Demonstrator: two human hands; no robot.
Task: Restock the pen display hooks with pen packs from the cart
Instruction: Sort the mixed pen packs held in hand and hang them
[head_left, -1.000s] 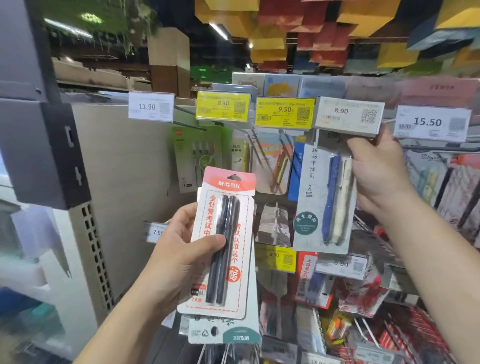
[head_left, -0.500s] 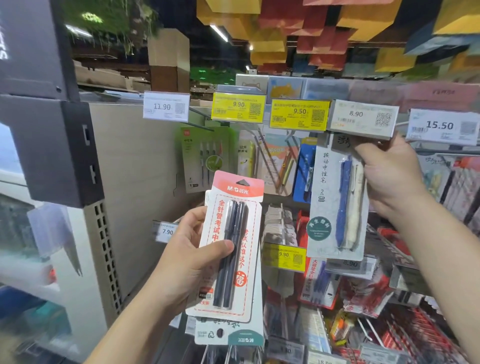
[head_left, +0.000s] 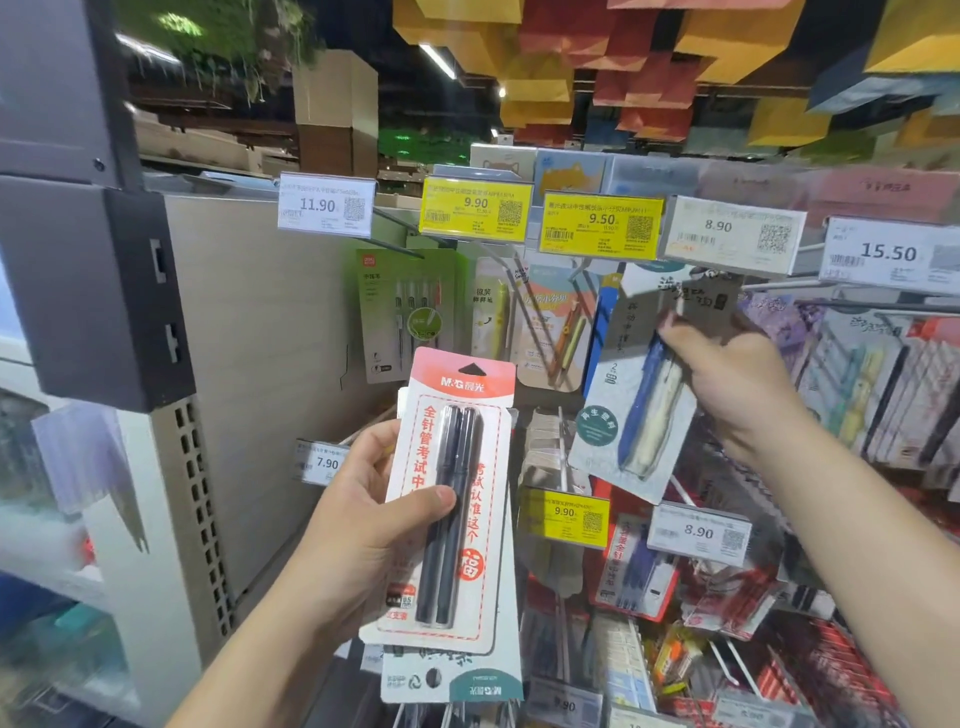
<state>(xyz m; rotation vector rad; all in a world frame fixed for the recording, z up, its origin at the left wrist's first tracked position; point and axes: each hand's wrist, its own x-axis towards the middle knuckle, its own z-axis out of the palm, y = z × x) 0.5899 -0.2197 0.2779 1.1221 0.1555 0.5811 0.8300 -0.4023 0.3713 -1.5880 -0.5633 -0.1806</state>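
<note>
Hanging step, mid-way: grey pen pack (head_left: 631, 400) is pinched by right hand (head_left: 737, 384) under the 8.90 tag (head_left: 732, 234), hook not visible; red pen pack (head_left: 452, 493) gripped in left hand (head_left: 363, 525), likely hung next.

Upright pink two-pen pack (head_left: 449, 499); tilted grey-blue pen pack (head_left: 631, 410) under the hooks

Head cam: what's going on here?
A person is restocking hanging pen packs on a store display. The right hand pinches a grey pack with blue and cream pens, tilted just under the upper 8.90 price tag. The left hand grips a red-and-white pack of two black pens with another pack behind it.
</note>
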